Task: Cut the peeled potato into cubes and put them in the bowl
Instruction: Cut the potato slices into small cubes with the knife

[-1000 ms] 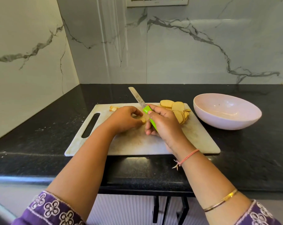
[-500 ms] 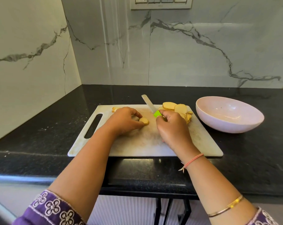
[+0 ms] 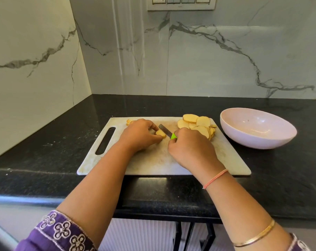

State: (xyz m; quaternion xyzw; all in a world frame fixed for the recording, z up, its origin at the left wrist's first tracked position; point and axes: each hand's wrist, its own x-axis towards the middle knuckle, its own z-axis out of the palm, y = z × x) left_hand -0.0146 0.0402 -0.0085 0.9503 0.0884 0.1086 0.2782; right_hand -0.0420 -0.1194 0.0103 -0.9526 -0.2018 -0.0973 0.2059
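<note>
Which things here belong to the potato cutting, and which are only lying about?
In the job: potato piece, pinched by the left hand; knife, gripped by the right hand; pile of slices; cutting board; bowl, no potato in it yet.
Only lying about: switch panel on the wall; black counter.

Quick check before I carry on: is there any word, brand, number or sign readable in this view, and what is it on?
No text here can be read.
White wall switch and socket panel: a faint mark on its lower edge, too small to read.
No print shows on the green-handled knife, the white plastic cutting board or the pale pink bowl.
</note>
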